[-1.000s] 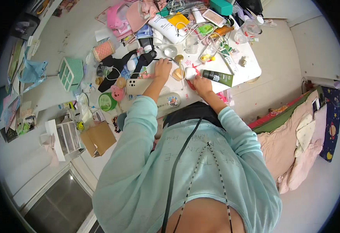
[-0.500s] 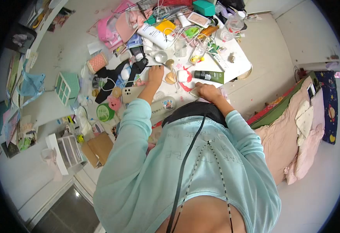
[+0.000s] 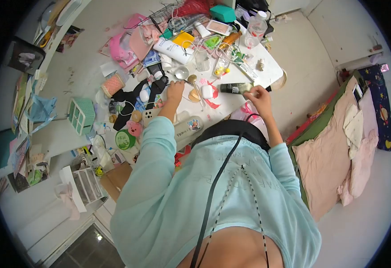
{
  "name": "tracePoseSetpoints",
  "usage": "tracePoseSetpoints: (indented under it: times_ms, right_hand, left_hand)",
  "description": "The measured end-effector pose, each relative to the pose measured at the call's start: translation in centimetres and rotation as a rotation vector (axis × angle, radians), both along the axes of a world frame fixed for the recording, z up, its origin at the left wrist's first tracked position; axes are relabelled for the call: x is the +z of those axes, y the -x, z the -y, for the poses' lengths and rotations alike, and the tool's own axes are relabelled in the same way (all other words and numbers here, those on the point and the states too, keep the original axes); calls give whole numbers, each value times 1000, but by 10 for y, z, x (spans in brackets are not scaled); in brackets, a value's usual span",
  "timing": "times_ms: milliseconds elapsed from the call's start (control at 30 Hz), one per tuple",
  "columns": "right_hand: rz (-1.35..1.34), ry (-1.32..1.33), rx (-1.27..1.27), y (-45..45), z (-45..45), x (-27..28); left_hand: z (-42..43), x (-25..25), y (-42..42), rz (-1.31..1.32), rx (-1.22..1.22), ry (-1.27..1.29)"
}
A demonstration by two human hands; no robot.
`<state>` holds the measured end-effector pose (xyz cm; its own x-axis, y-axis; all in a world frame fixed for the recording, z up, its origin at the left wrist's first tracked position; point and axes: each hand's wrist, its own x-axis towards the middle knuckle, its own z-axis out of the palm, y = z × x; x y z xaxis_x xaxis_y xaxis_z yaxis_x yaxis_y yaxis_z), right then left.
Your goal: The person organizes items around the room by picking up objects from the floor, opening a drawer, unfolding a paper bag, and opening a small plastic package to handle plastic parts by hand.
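Note:
My left hand (image 3: 175,91) rests on the white table (image 3: 215,115), fingers loosely extended downward with nothing visible in them. It is beside a black strap (image 3: 158,85) and below a metal spoon (image 3: 181,73). My right hand (image 3: 259,97) is raised at the cap end of a dark green tube (image 3: 235,88). Its thumb and fingertips are pinched together; what they hold, if anything, is too small to make out. Between the hands lie a small white case (image 3: 207,92), a red ribbon-like piece (image 3: 212,103) and a gold spoon (image 3: 192,79).
A pale bottle with a sticker (image 3: 189,127) and a phone (image 3: 148,115) lie near my left forearm. Behind are a white tube (image 3: 173,50), tangled cables, a pink bag (image 3: 119,51) and a clear bottle (image 3: 256,30). A pink plastic bag (image 3: 244,111) hangs by the front edge.
My right hand has moved from the red piece toward the table's front edge, then right and up to the green tube's end. My left hand has stayed near the black strap.

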<state>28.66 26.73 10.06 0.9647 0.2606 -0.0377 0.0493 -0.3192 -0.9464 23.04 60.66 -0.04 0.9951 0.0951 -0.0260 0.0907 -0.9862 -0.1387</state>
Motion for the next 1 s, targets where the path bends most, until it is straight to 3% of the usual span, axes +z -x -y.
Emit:
tracePoseSetpoints:
  times_ms: [100, 167, 200, 233, 300, 333, 367, 400, 433, 533, 600, 833, 933, 1000]
  right_hand:
    - [48, -200, -38, 3, 4, -10]
    - [-109, -113, -56, 9, -2, 16]
    - [-34, -86, -71, 10, -6, 7]
    - [-180, -142, -34, 9, -10, 7]
    - [-58, -100, 43, 8, -23, -10]
    - [-76, -238, 61, 8, -33, -30]
    - [-148, -191, 119, 9, -41, -18]
    - [-222, -138, 177, 14, -52, -4]
    - [-228, -158, 208, 18, -63, 0]
    - [-186, -217, 334, 25, -89, 12]
    - [-362, -212, 425, 31, -95, 46]
    - [-525, -429, 456, 46, -106, 59]
    - [-598, -475, 470, 49, -107, 57]
    - [-665, -521, 474, 50, -107, 51]
  left_hand:
    - [2, 15, 7, 55, 113, 201]
    - [4, -4, 9, 195, 289, 516]
    - [9, -11, 12, 321, 378, 721]
    - [14, -7, 12, 139, 530, 921]
    - [37, 42, 26, -91, 703, 1421]
    - [57, 64, 40, 20, 890, 1965]
    - [57, 34, 46, -136, 746, 2271]
    - [64, 27, 63, -126, 518, 2440]
    - [74, 53, 70, -208, 494, 2524]
    - [99, 126, 77, -87, 713, 2415]
    - [103, 152, 78, 101, 625, 2214]
    - [101, 147, 87, 343, 416, 1749]
    - [110, 150, 91, 592, 387, 1773]
    - [113, 160, 98, 493, 449, 1882]
